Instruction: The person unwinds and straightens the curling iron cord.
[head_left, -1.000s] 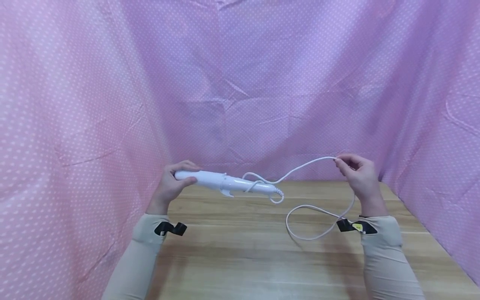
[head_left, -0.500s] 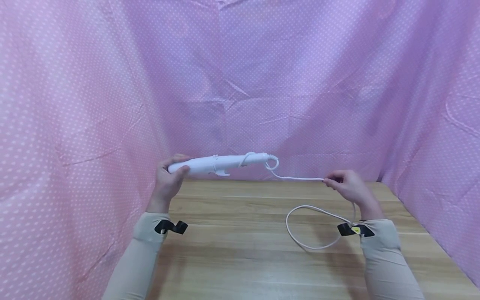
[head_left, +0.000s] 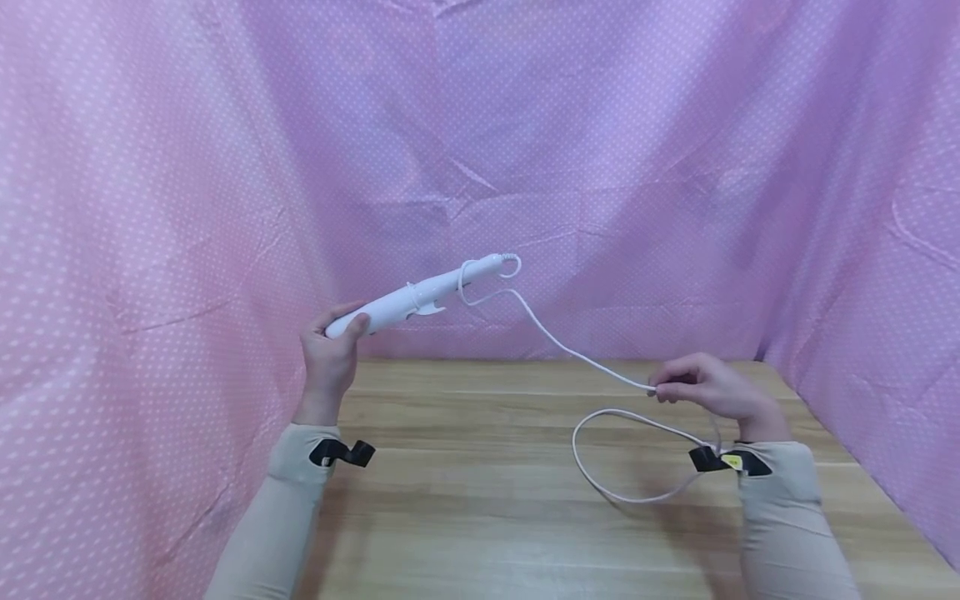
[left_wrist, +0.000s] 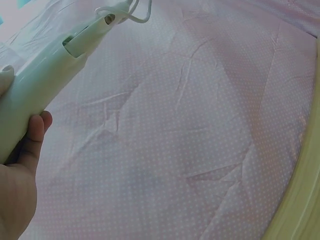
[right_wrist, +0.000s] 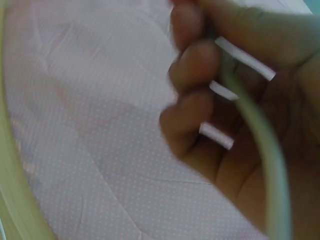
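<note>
My left hand (head_left: 327, 358) grips the thick end of a white curling iron (head_left: 390, 309), held up and tilted with its cord end high to the right. A small curved lever (head_left: 430, 309) sticks out below its middle. The white cord (head_left: 558, 342) loops once round the thin end and slopes down to my right hand (head_left: 712, 390), which pinches it between thumb and fingers. In the left wrist view a slot shows in the body of the curling iron (left_wrist: 42, 80). In the right wrist view the cord (right_wrist: 262, 140) runs past the curled fingers and across the palm.
A loop of the cord (head_left: 600, 487) hangs over the wood-grain table (head_left: 465, 533), left of the right wrist. Pink dotted cloth (head_left: 480, 167) walls in the back and both sides. Black camera mounts (head_left: 345, 453) sit on both wrists.
The left hand has swung the curling iron's cord end upward, from sloping slightly down to pointing up right. The right hand has moved lower, and the cord now passes below the thin end.
</note>
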